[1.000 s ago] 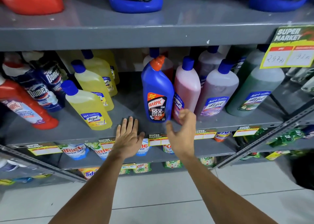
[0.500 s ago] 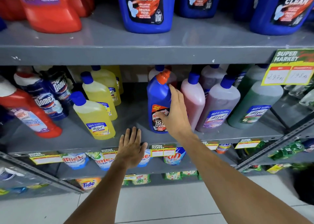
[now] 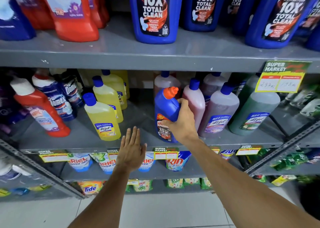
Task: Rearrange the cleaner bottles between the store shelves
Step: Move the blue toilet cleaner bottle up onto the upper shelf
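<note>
One hand does the work here: the right hand [image 3: 181,122] is wrapped around the blue bottle [image 3: 165,106], fingers behind its shoulder, thumb across the label. The bottle leans slightly on the middle shelf [image 3: 138,142], with a pink bottle [image 3: 194,99] just past the fingertips. Lift straight up first so the orange cap [image 3: 172,91] clears the shelf above, and squeeze low enough to stop swinging. The left hand [image 3: 132,151] lies flat and empty, fingers spread, at the shelf edge.
</note>
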